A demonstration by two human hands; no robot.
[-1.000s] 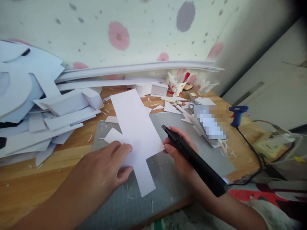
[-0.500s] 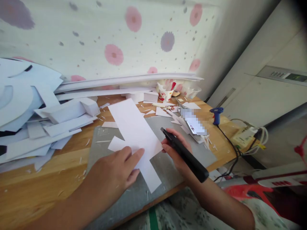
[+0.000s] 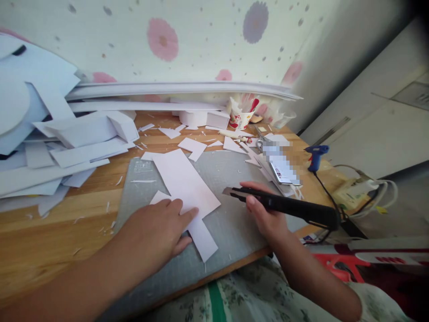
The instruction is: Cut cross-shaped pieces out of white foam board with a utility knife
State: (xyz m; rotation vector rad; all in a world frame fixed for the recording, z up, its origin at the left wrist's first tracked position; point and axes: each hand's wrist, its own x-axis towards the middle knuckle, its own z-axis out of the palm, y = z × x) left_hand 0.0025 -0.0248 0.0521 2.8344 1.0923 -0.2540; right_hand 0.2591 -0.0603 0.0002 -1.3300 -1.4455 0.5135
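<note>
The fingers of your left hand lie spread, pressing on a white board cut-out; those of your right hand are wrapped around a black utility knife, its blade apart from the board. The cut-out lies on the grey cutting mat, its narrow end stopping near the mat's front edge, which runs close along the wooden table's rim. Bare mat shows between blade and cut-out. White offcuts straddle the mat's far edge. Beyond that edge, a printed paper cup holds white scraps and something red; the contents of the clear plastic cup, also beyond the mat, are too blurred to tell.
</note>
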